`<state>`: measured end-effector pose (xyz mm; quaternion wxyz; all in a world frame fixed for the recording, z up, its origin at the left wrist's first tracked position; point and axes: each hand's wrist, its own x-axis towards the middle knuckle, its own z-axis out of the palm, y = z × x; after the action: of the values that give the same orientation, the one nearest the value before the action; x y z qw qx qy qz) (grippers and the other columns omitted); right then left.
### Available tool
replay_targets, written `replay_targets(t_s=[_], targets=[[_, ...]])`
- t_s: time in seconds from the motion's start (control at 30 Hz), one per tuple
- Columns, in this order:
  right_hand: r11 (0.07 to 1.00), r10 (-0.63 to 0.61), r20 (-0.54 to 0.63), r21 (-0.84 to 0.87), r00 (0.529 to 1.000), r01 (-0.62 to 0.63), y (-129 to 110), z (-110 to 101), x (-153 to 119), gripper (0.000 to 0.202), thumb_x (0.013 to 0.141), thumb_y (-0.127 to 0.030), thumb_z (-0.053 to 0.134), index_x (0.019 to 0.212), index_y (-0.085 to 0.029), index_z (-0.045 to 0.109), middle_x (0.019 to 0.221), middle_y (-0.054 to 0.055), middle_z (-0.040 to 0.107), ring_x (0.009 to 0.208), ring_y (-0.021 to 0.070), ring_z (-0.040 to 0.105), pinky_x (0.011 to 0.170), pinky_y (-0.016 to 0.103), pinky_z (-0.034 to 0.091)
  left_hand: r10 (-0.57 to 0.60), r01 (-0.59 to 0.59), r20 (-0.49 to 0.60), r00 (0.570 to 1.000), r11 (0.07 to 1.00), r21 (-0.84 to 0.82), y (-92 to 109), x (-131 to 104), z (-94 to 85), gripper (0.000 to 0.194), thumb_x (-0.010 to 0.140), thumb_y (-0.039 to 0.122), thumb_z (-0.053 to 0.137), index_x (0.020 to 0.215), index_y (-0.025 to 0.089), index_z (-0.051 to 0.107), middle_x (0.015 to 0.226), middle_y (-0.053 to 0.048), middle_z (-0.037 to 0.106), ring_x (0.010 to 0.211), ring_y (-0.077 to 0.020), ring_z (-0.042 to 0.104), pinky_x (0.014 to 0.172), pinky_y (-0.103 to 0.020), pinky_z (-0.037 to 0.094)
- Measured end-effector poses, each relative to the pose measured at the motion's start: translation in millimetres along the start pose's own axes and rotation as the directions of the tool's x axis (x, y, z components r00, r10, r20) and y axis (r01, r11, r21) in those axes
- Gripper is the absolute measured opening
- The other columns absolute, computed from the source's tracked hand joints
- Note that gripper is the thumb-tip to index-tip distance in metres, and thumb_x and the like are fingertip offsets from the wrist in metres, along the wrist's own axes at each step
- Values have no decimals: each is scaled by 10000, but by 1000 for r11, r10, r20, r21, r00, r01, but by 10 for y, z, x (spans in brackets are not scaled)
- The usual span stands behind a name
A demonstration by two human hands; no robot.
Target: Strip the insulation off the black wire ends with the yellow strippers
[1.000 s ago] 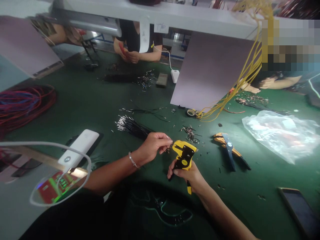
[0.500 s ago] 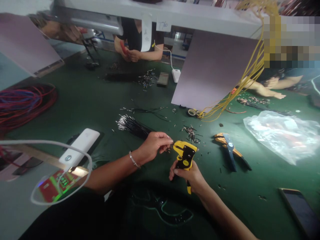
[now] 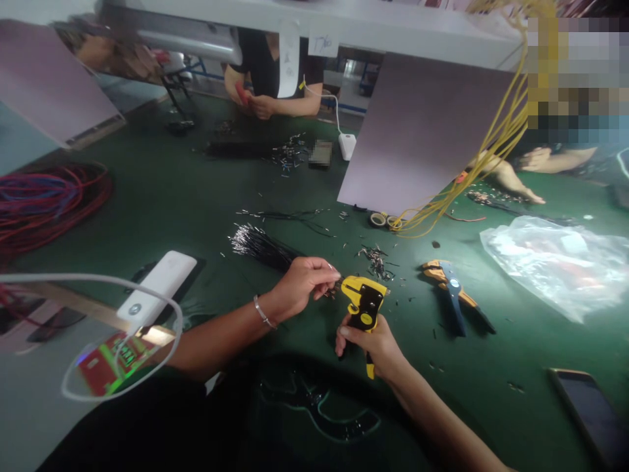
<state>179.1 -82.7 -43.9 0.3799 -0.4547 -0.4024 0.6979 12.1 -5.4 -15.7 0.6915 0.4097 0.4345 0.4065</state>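
Observation:
My right hand (image 3: 376, 344) is wrapped round the handles of a yellow and black wire stripper (image 3: 366, 298), its jaws pointing left. Thumb and fingertips of my left hand (image 3: 304, 282) are pinched together at the mouth of those jaws, on what looks like a thin wire, mostly hidden by the fingers. Behind the left hand lies a bundle of black wires (image 3: 265, 248) with bare, shiny ends fanned to the left. Small cut scraps (image 3: 376, 260) are heaped just beyond the stripper.
Orange and blue pliers (image 3: 453, 288) lie to the right, near a clear plastic bag (image 3: 560, 262) and a phone (image 3: 587, 406). On the left are a white power bank (image 3: 160, 285) with its cable and coiled red wires (image 3: 54, 203). Yellow wires (image 3: 496, 157) hang down. Two co-workers sit across.
The hands and stripper hold nearly the same position. A co-worker's forearm at the right has shifted slightly. The view has tilted a little.

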Motion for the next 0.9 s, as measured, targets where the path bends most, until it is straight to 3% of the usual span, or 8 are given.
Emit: replay_targets(t_s=[0.9], targets=[[987,10,-42,162,999,-3,66,56,48,135,660,-213,727,655,-156,605,462,-2,628,401,173,576,451,299,480,49,-49,-61,997,999,-7,-37,-36,67,107,690,197,663,650,99,642,494,16,525,409,-55,422,386,-202,289]])
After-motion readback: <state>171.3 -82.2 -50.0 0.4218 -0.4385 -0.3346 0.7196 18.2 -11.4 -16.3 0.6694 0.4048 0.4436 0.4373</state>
